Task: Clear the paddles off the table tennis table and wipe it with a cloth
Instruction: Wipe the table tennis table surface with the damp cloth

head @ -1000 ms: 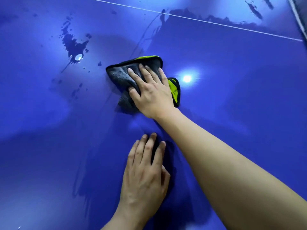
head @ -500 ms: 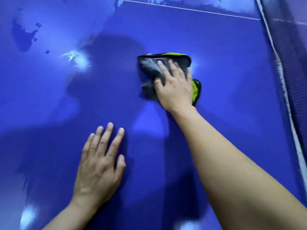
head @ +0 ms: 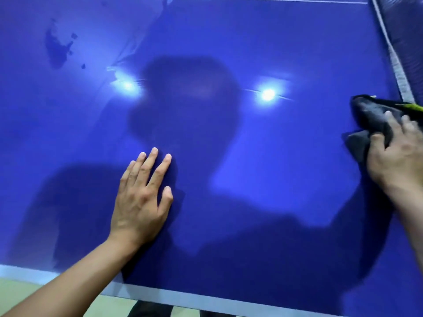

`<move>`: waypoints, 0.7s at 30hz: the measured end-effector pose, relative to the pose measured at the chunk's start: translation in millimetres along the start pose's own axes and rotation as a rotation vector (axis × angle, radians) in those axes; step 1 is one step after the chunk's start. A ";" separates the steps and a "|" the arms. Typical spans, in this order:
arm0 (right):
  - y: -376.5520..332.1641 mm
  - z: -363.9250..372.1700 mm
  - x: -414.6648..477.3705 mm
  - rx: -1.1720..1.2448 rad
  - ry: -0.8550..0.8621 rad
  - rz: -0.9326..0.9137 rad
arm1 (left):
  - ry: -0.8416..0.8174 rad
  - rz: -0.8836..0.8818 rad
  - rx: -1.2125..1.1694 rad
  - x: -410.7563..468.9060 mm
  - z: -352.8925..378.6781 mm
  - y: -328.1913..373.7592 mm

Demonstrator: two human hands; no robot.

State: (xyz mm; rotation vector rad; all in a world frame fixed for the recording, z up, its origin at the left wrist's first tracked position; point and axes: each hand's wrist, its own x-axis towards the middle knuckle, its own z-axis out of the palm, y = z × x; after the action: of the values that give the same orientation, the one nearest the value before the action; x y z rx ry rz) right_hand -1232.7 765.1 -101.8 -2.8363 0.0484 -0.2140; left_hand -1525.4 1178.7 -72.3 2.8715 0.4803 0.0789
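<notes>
Now the left hand (head: 140,197) rests flat, fingers spread, on the blue bench (head: 263,156); at three o'clock, the right hand (head: 398,154) grips the dark cloth (head: 370,120).

Net (head: 398,72) with white band, upper right | two glaring light reflections (head: 267,94) | pale floor (head: 34,291), bottom left

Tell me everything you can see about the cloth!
The cloth is dark grey and soft-looking, maybe microfibre, with a yellow-green strip along its upper edge. It is bunched up, not flat, lying on the blue table close to the net. The right hand presses on it, fingers spread. Part runs past the picture's edge.
</notes>
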 end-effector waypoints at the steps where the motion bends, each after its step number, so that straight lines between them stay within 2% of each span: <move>1: -2.0 1.5 0.0 -0.006 -0.008 0.005 | 0.002 0.004 -0.018 -0.1 -0.1 -0.6; 4: -17.9 4.5 -15.8 -0.066 -0.005 -0.024 | 0.050 -0.002 -0.128 -1.8 -1.5 -3.5; 7: -68.6 5.6 -45.8 -0.098 0.028 -0.145 | 0.125 -0.014 -0.278 -5.2 -6.1 -8.0; 15: -272.5 38.7 -135.1 -0.089 -0.126 -0.380 | 0.071 0.105 -0.108 -71.5 -21.0 -72.8; 21: -399.4 56.8 -223.6 -0.075 -0.244 -0.652 | 0.021 0.085 -0.105 -132.9 -36.8 -121.3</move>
State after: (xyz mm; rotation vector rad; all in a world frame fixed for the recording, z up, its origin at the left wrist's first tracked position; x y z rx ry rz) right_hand -1440.7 1175.5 -69.7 -2.8274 -0.9385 0.0047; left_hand -1692.5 1254.7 -66.8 2.7895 0.3474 0.1442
